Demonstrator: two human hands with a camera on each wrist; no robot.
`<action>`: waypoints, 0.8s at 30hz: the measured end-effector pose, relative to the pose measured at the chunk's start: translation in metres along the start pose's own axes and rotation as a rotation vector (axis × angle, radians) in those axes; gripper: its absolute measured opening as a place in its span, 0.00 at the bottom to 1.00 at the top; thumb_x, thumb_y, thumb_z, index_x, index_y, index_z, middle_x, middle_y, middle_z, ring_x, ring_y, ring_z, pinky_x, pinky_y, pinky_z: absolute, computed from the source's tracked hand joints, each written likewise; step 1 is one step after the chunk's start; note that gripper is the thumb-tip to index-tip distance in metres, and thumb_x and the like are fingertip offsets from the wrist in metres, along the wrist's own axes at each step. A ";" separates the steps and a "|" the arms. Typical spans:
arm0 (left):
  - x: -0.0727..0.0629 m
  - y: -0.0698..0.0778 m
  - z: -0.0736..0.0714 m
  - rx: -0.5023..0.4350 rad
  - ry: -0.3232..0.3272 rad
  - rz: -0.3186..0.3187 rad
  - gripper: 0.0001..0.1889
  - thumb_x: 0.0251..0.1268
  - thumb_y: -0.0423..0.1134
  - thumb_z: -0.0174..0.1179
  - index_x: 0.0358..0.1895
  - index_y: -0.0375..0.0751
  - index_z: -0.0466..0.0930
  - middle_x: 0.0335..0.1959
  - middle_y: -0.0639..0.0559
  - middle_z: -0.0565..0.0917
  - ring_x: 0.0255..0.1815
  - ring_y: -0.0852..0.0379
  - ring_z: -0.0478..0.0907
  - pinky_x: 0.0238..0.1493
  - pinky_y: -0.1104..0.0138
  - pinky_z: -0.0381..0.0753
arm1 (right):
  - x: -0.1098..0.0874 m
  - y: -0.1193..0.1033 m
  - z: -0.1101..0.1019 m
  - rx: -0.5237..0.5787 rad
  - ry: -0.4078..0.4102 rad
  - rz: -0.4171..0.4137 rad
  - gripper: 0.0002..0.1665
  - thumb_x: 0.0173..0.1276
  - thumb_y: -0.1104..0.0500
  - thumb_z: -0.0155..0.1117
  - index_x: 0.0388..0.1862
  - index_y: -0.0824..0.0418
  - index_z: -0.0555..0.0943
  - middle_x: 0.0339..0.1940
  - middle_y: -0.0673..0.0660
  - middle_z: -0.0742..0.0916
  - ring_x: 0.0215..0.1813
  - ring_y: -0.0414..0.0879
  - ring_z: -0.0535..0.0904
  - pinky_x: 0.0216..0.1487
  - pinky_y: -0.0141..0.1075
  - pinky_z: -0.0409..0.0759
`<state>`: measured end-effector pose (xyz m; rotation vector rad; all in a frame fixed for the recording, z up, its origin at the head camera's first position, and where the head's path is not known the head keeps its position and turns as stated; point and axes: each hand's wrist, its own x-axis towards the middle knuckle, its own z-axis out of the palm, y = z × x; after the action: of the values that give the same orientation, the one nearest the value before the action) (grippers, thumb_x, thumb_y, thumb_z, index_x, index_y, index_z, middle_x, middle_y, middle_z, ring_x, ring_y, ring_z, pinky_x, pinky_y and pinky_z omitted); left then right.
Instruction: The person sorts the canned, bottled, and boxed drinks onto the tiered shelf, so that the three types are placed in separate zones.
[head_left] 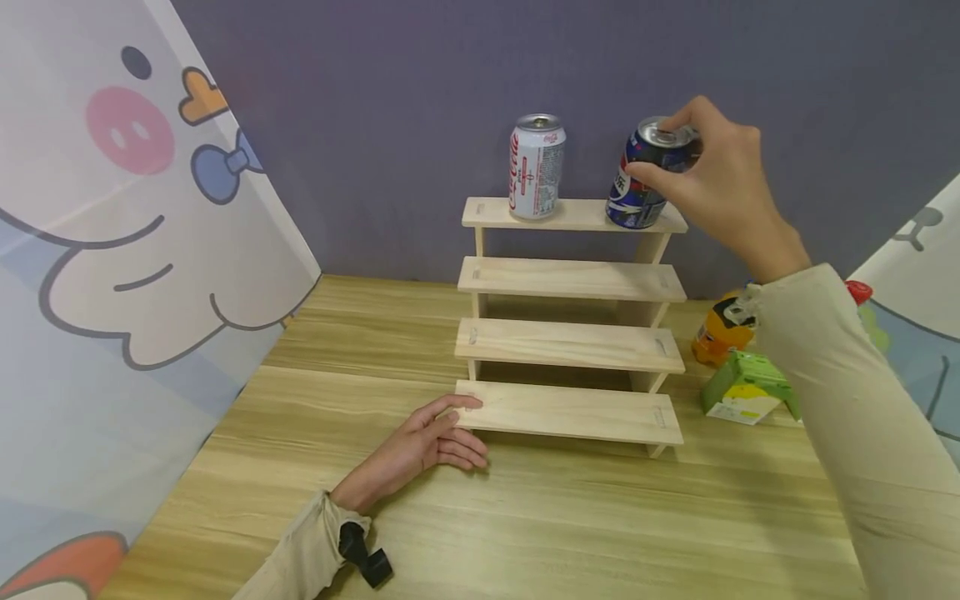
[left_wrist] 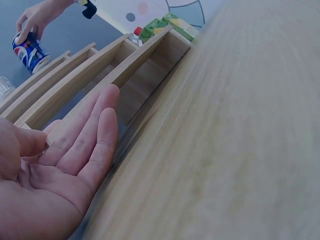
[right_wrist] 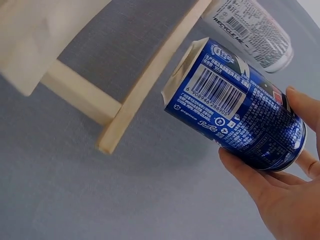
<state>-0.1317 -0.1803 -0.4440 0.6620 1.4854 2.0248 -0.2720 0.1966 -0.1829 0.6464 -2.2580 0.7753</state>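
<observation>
At the top of a stepped wooden shelf (head_left: 570,410), my right hand (head_left: 723,179) grips a blue Pepsi can (head_left: 637,187) near its upper end. The can leans, its bottom right at the right part of the top board. A white Coca-Cola can (head_left: 537,167) stands upright on that board's left part. In the right wrist view, the Pepsi can (right_wrist: 240,105) shows its barcode side. Down at the lowest board's left end, my left hand (head_left: 431,442) pinches the edge between thumb and index finger; its other fingers (left_wrist: 102,135) extend loosely in front.
Right of the shelf, on the wooden table (head_left: 600,517), are an orange bottle (head_left: 722,333) and a green carton (head_left: 742,387). A red cap (head_left: 859,292) shows beyond my right sleeve. A grey wall (head_left: 390,150) rises behind; a cartoon-printed panel (head_left: 187,275) stands left.
</observation>
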 end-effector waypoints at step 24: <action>0.002 -0.001 -0.002 -0.001 0.018 -0.024 0.22 0.86 0.40 0.32 0.75 0.37 0.56 0.51 0.27 0.82 0.51 0.36 0.83 0.52 0.53 0.83 | 0.032 0.009 0.039 0.050 -0.032 0.225 0.37 0.66 0.40 0.68 0.64 0.61 0.72 0.62 0.59 0.82 0.59 0.52 0.82 0.56 0.44 0.82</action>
<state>-0.1345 -0.1800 -0.4455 0.6237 1.4955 2.0184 -0.3154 0.1690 -0.1869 0.4340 -2.3742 0.9377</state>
